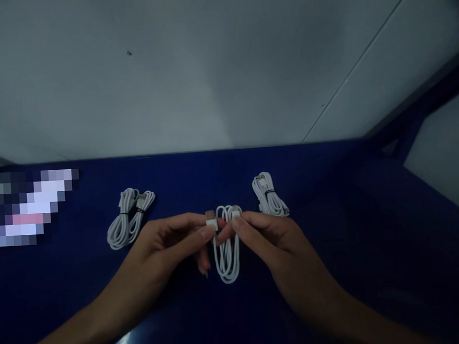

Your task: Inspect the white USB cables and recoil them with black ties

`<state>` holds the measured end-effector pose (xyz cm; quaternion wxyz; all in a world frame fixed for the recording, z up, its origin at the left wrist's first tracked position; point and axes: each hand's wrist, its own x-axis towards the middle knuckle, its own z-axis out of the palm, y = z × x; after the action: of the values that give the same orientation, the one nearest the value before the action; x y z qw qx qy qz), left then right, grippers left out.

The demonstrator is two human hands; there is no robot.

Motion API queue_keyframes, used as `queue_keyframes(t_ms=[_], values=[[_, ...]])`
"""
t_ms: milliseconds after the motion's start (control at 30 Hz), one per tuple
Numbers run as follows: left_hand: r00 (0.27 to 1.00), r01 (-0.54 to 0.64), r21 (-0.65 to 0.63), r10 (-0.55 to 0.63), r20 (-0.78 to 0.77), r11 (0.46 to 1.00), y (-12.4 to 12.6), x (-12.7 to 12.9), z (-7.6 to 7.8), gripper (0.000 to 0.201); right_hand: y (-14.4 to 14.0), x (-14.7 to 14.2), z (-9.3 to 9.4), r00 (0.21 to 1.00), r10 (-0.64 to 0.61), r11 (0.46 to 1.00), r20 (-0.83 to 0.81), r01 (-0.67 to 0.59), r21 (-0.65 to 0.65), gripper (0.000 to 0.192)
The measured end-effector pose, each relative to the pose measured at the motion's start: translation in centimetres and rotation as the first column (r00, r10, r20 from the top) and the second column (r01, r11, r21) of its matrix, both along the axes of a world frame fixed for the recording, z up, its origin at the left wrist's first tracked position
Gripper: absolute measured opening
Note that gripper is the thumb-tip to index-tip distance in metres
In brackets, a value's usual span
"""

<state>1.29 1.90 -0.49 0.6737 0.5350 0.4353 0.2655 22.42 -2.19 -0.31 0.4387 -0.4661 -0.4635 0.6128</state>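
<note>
While left hand (156,247) pinches one USB plug (211,223) and right hand (289,246) one white connector (236,213), one coiled cable (228,279) sits between; two tied bundles (118,233) leftward, at least one black-tied bundle (270,199) rightward.

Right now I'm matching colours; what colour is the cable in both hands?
White cable, best seen in the head view.

wall (171,93): stood grey beyond the table (199,178), crossed by a slanting seam (360,60) | table: was glossy blue | bar (440,88): slanted, blue, at right | pixelated item (48,197): showed at far left
</note>
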Motion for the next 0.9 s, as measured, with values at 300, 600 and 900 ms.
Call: queue_keyframes(t_ms=[300,600,900], values=[[1.0,-0.009,-0.002,0.009,0.026,1.0,-0.08,0.12,0.13,0.041,-0.19,0.03,0.23,0.998,0.031,0.999,-0.059,-0.029,0.024,0.038],[0.997,-0.007,0.009,0.006,0.082,1.0,-0.46,0.06,0.35,0.032,-0.31,-0.23,0.71,0.998,0.052,0.996,-0.039,-0.049,0.072,0.041],[0.988,-0.011,-0.055,0.019,0.154,0.998,-0.51,-0.04,0.36,0.022,-0.3,-0.21,0.68,0.999,0.035,0.997,-0.02,-0.034,0.062,0.038]])
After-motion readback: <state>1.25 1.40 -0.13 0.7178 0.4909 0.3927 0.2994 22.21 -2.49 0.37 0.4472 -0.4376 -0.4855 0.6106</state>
